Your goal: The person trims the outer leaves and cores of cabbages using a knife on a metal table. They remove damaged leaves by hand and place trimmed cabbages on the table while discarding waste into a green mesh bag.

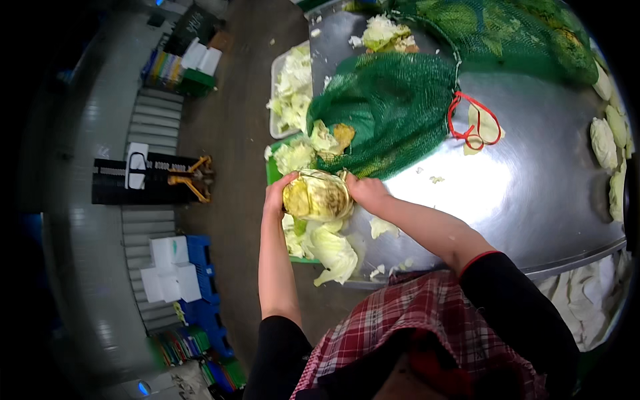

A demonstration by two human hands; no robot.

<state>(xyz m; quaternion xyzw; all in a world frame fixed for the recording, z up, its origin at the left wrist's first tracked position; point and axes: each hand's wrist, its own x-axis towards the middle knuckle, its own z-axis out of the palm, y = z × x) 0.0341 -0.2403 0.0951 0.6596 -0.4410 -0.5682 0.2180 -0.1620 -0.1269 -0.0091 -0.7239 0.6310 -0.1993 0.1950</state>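
Between my two hands is a cabbage head (320,194), yellowed on one side and browned on the other. My left hand (278,194) holds its left side, with the fingers partly hidden. At its right edge, my right hand (367,193) grips it near the stem or an outer leaf; which one is unclear. Below the head, a loose pale leaf (336,252) hangs over a green crate (273,172) of cabbage leaves. Just beyond lies a green mesh sack (400,100) with leaves at its mouth.
The stainless steel table (545,190) bears leaf scraps and a red cord (487,112). A white tub (274,100) of leaves stands at its left edge. Another mesh sack (520,37) holds cabbages at the far side; pale heads (603,143) line the right rim. A pallet jack (192,177) stands left.
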